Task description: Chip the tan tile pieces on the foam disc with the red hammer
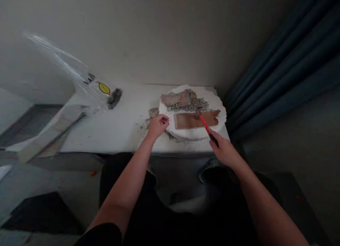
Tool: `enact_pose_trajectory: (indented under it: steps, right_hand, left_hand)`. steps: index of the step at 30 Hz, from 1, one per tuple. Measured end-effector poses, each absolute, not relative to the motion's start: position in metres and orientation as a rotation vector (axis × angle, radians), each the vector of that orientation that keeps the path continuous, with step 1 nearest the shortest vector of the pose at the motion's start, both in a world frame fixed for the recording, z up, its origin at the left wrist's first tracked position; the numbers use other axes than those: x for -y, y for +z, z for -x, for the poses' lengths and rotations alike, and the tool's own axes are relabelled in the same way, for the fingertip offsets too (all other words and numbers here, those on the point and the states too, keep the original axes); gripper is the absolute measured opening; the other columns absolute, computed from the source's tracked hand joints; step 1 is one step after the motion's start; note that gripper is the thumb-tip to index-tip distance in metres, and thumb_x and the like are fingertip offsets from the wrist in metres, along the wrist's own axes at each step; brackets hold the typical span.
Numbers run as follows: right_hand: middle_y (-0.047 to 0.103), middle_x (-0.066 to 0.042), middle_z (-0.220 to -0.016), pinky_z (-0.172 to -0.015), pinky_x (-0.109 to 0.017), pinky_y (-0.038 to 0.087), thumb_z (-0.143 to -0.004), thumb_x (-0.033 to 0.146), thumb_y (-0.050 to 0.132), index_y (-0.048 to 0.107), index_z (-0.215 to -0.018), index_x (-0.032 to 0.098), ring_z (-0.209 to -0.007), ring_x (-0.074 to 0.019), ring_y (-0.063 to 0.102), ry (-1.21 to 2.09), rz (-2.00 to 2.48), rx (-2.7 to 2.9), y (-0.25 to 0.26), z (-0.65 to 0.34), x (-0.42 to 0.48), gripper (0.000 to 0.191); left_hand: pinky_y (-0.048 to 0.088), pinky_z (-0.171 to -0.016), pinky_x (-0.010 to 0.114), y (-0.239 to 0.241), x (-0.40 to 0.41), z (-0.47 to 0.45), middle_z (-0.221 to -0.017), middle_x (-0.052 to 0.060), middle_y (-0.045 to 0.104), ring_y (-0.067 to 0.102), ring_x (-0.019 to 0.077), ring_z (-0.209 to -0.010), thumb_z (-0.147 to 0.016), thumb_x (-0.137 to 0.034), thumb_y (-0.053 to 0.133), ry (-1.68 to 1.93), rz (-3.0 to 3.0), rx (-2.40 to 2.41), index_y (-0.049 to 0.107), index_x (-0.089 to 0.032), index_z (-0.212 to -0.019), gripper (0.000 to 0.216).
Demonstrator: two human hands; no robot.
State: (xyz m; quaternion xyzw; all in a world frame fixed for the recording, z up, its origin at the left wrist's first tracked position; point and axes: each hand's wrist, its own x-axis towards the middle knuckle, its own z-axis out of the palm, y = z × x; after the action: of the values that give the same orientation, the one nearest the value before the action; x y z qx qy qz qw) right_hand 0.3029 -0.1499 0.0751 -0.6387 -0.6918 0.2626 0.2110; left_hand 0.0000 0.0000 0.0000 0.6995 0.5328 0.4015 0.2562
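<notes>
I have the brown flat strip (187, 121), ragged at its right end and of unclear material, on a rough round white slab (222, 115), long axis running left to right between my 2 hands. My left hand (158, 124) is just off its left end, fingertips pinched on a thin pale sliver (169, 119) too small to identify. My right hand (221, 146), below the right end, grips a red-and-black-handled hammer (204, 122); its head hides some strip, contact unclear.
</notes>
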Motion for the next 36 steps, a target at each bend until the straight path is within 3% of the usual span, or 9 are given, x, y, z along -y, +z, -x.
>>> enact_pose_trajectory:
  steps: [5,12,16,21,36]
  right_hand:
    - [0.066,-0.011,-0.133,-0.101,-0.045,0.047,-0.095,0.022,0.047,0.036,-0.157,0.026,-0.123,-0.0339,0.061,0.753,1.797,1.912,0.08,-0.302,0.151,0.063]
    - [0.068,-0.01,-0.129,-0.098,-0.046,0.048,-0.095,0.022,0.047,0.036,-0.157,0.029,-0.119,-0.0338,0.063,0.762,1.806,1.894,0.083,-0.302,0.151,0.063]
    - [0.067,-0.011,-0.13,-0.098,-0.046,0.049,-0.095,0.022,0.047,0.037,-0.156,0.028,-0.117,-0.0335,0.064,0.766,1.801,1.892,0.083,-0.302,0.15,0.062]
    - [0.065,-0.011,-0.134,-0.099,-0.046,0.048,-0.095,0.022,0.047,0.037,-0.157,0.028,-0.12,-0.034,0.062,0.768,1.807,1.895,0.083,-0.303,0.15,0.063]
    - [0.071,-0.011,-0.124,-0.09,-0.044,0.052,-0.096,0.024,0.046,0.032,-0.158,0.028,-0.107,-0.0322,0.068,0.73,1.848,1.927,0.085,-0.301,0.151,0.065]
  left_hand:
    - [0.046,-0.064,0.024,0.002,0.007,-0.032,-0.081,0.001,0.069,0.056,0.0093,-0.064,-0.084,-0.025,0.063,0.898,-2.088,-1.187,0.074,-0.018,-0.09,0.014]
    - [0.049,-0.071,0.026,-0.003,0.003,-0.055,-0.083,0.002,0.07,0.06,0.0116,-0.072,-0.086,-0.026,0.065,0.843,-2.202,-1.016,0.075,-0.02,-0.094,0.015]
    - [0.05,-0.077,0.028,-0.003,-0.003,-0.06,-0.084,0.003,0.07,0.062,0.0139,-0.08,-0.088,-0.03,0.064,0.947,-2.164,-1.102,0.073,-0.018,-0.089,0.015]
    - [0.05,-0.071,0.026,-0.003,-0.006,-0.059,-0.079,0.001,0.07,0.06,0.011,-0.069,-0.087,-0.025,0.063,1.001,-1.944,-1.225,0.07,-0.017,-0.093,0.012]
    - [0.05,-0.071,0.026,-0.005,-0.003,-0.062,-0.081,0.001,0.073,0.063,0.0118,-0.07,-0.086,-0.027,0.066,0.909,-1.957,-1.243,0.072,-0.019,-0.095,0.013]
